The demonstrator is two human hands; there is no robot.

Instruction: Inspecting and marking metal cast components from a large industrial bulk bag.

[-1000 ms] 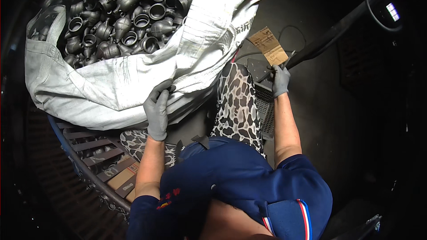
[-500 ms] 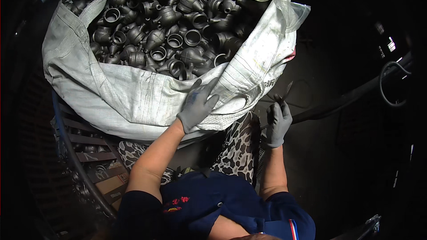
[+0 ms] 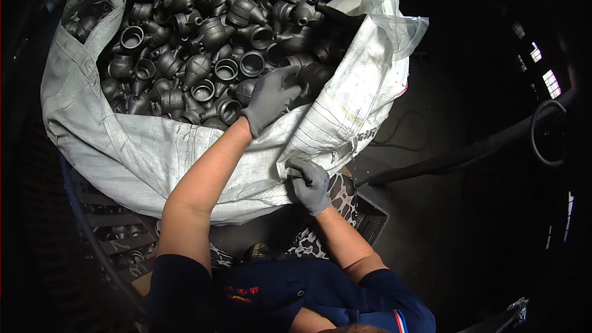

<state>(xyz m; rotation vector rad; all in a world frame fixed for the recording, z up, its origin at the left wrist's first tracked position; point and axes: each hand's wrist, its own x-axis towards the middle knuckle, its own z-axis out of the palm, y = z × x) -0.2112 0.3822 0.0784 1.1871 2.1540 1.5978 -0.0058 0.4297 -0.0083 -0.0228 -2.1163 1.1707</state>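
A large white woven sack [image 3: 142, 148] stands in front of me, filled with dark grey metal castings [image 3: 197, 69], rounded hollow pieces with open round mouths. My left hand [image 3: 271, 100], in a grey glove, reaches over the sack's near rim. Its fingers are stretched out and thumb apart, over castings at the right of the heap; the fingertips lie close to one casting [image 3: 316, 75]. At the sack's near side my gloved right hand [image 3: 310, 185] is closed, its curled fingers against the folded cloth. What it holds is hidden; a dark bit shows by the thumb.
Clear plastic film [image 3: 404, 28] sticks out at the sack's far right. A thick dark hose [image 3: 456, 163] runs off right, near a looped cable [image 3: 542, 132]. At left, a slatted container [image 3: 111, 219] holds more castings. A dark crate [image 3: 372, 219] sits beside my leg.
My left hand has moved from the sack's outer cloth up over the castings. My right hand has come left to the sack; the thin pointed tool it held no longer shows clearly.
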